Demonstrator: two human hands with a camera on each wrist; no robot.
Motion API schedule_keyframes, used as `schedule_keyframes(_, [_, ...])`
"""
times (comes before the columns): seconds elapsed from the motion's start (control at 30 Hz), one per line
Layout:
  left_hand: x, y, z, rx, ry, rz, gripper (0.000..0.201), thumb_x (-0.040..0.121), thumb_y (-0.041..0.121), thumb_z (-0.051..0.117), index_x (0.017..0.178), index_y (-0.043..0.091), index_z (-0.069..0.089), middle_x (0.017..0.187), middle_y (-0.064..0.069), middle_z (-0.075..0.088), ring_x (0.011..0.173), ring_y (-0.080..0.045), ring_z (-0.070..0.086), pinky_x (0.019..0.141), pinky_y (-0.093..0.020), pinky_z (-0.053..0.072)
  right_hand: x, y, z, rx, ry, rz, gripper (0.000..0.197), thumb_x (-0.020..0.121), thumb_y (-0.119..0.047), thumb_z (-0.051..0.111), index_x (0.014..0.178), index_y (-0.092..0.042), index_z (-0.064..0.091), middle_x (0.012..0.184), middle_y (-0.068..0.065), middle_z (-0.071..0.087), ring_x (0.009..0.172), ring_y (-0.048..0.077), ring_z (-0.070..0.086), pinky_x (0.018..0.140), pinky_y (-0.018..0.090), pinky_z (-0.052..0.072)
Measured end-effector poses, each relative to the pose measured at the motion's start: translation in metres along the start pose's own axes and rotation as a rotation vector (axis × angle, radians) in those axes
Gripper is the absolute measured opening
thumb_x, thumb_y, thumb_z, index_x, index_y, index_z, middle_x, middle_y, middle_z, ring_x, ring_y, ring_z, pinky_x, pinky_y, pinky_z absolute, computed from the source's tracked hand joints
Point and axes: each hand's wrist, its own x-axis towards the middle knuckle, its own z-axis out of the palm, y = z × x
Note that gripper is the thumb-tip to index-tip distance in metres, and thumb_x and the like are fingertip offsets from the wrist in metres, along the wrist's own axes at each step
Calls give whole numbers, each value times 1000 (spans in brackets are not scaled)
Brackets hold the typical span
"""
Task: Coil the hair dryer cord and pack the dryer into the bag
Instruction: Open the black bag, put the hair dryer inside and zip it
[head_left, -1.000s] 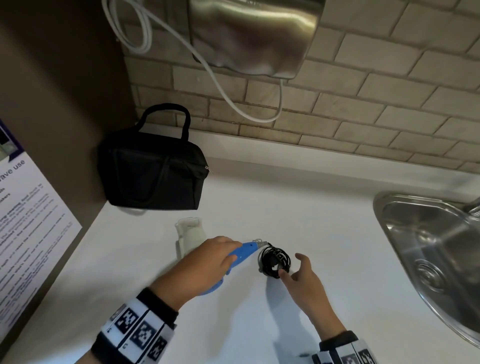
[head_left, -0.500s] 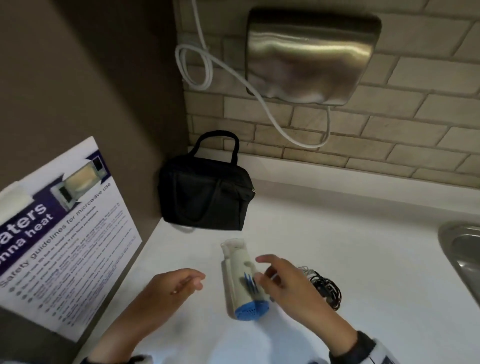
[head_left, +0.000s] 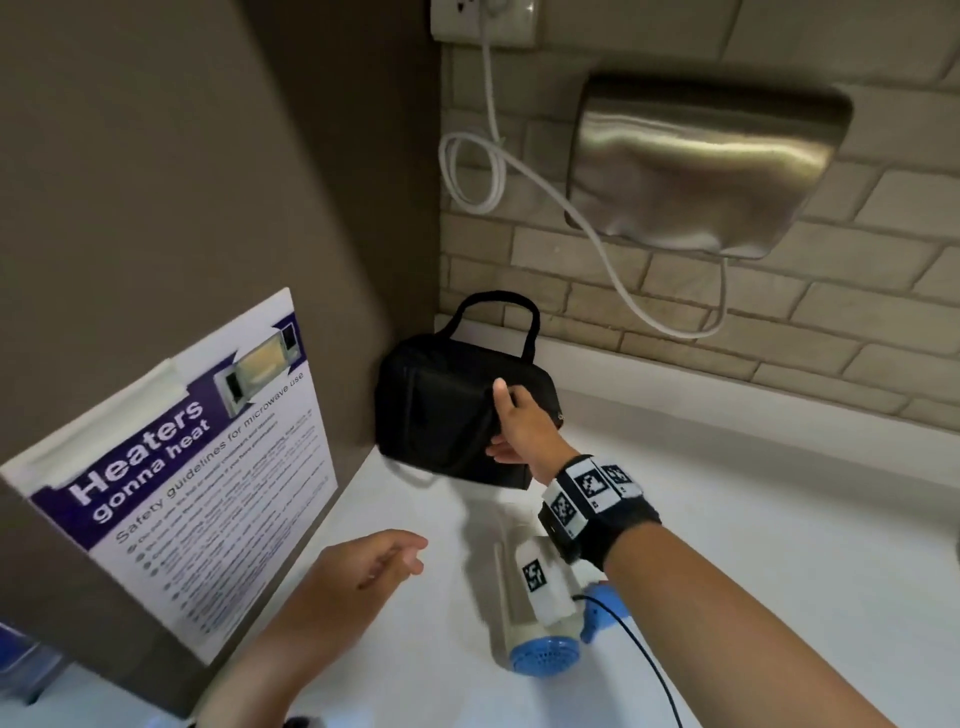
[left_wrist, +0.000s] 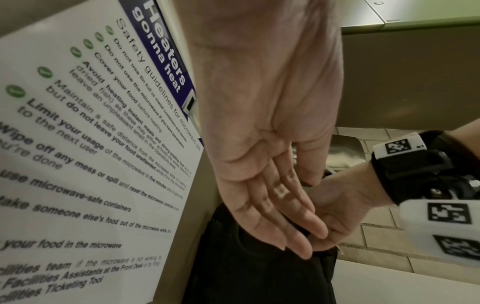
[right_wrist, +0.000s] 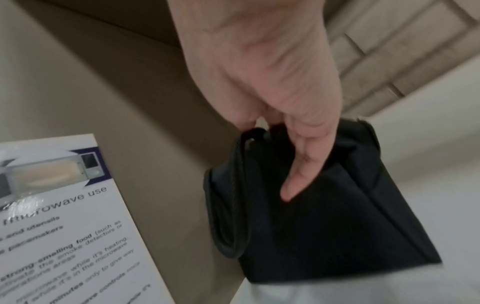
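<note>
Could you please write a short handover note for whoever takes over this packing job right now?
Right hand: grips the black bag at its near top edge, thumb over the front; bag stands in the counter corner beside the microwave safety poster.
Left hand: open, holds nothing, hovers over the white counter.
Hair dryer: lies on the counter near the person, blue end facing them, black cord trailing out of frame; whether it is coiled cannot be seen.
Done: bag taken hold of.
Left: check the cord coil, open the bag, put the dryer in.
</note>
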Motion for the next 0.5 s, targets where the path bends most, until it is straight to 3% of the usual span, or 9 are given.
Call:
schedule_keyframes(0.1, [1,-3,-4,39,40,19,21,90,26,55,92,42,68,86,20,74,86,-1,69,90,-34,52,0,14,4,409,73,56,27,94,-38,52,91,-11,50,94,12,62,85,26,66,74,35,59])
schedule_keyframes(0.17, [3,-2,-4,64,79,55,21,91,22,55,91,39,68,87,23,72,87,2,67,89,-27,52,-2,22,5,705,10,75,12,93,-16,57,92,-5,54,94,13,63,81,22,68,82,36,58])
schedule_keyframes(0.23, [3,3,-2,86,145,128,21,90,21,56,93,39,67,96,27,68,92,3,65,83,-9,47,-8,25,4,894,-47,91,10,93,-3,53,103,-5,55,99,17,64,73,20,71,91,38,54])
schedule_keyframes(0.33, [4,16,1,111,233,276,23,88,26,51,103,33,67,106,24,67,105,7,56,85,0,37,-21,26,-1,963,-8,92,15,93,4,48,100,-8,53,97,16,64,69,21,71,93,39,50])
schedule_keyframes(0.5, [2,43,-3,204,359,453,29,88,24,48,113,31,62,122,22,55,119,4,48,98,-3,30,-60,26,-22,904,-13,17,17,94,3,45,95,-10,56,107,17,60,83,23,65,73,32,58])
